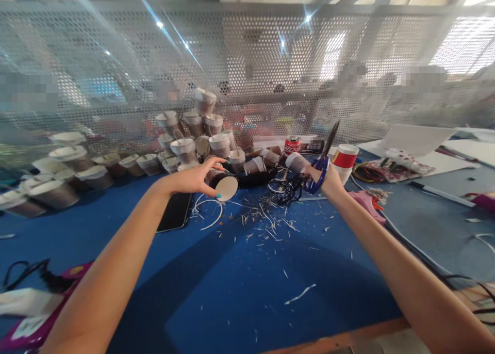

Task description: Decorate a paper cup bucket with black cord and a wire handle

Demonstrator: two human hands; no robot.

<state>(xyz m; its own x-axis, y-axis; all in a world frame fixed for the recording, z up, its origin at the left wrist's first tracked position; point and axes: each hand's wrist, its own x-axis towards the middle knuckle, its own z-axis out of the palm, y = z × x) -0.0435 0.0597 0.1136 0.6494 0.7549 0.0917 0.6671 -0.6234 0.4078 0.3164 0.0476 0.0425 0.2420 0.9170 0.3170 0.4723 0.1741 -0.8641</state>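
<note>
Holding a tipped cup (226,188) in the left hand (207,176), with fingers curved round it and base facing near, over the tabletop (232,282); gripping blue-handled scissors (322,169), blades upward, in the partly curled right hand (327,177), beside a second cup (296,162) and tangled black cord (285,188).

Perforated metal screen (247,60), 12 o'clock; matt tabletop (232,292), 6 o'clock; glossy metal can (292,147), 2 o'clock; scissors (324,161), 3 o'clock: smooth plastic handles (320,164), metal blades (331,138).
</note>
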